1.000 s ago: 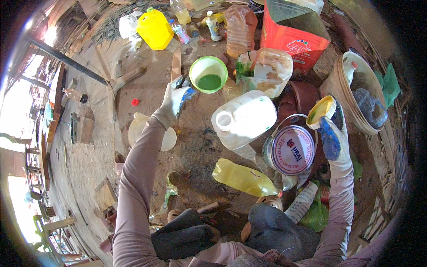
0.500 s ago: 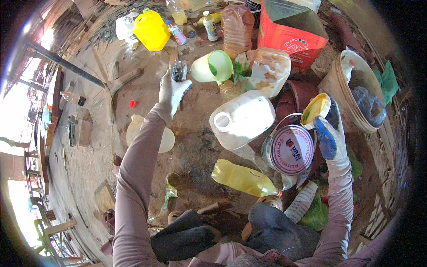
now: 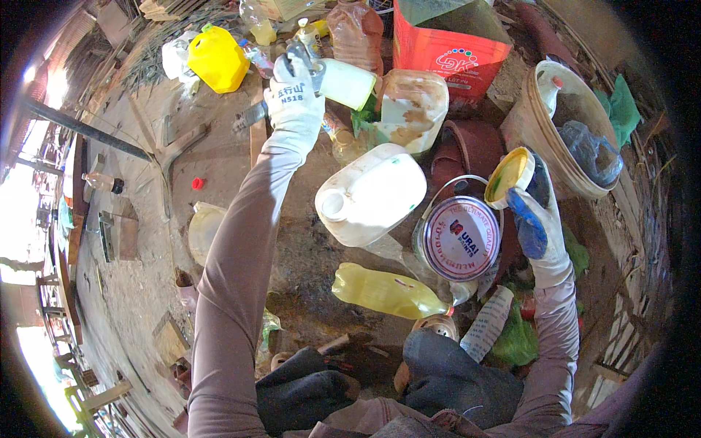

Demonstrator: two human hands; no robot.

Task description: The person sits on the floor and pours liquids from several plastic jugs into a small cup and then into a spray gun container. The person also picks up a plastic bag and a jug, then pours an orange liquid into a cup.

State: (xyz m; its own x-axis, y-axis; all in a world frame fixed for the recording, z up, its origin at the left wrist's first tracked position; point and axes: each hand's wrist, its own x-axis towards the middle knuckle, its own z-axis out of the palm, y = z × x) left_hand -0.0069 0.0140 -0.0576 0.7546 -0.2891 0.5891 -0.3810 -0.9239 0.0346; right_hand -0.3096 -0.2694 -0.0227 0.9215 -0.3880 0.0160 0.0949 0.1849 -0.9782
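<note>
My left hand [image 3: 294, 102], in a white work glove, has its fingers closed around the base end of a pale green plastic cup [image 3: 349, 84], which lies on its side in the grip. Just left of that wrist, a dark brush-like thing [image 3: 252, 115] rests across a narrow wooden strip. My right hand [image 3: 539, 226], gloved in white and blue, grips a small round tub [image 3: 510, 177] with a yellow rim, tilted so its yellowish inside shows. Beneath it stands a lidded paint bucket [image 3: 461, 237] with a wire handle. Between my hands is a white jerrycan [image 3: 372, 193] on its side.
A cut, stained white container [image 3: 412, 109] and a red box [image 3: 449, 58] stand beyond. At right, a large tub [image 3: 522, 120] holds a blue bag. A yellow jug [image 3: 219, 58] is far left. A bottle of yellow liquid [image 3: 391, 290] lies before my knees.
My left hand has gone from beside the brush-like thing to the pale green cup and taken hold; the cup has shifted and turned. My right hand keeps the tub. The view has shifted slightly.
</note>
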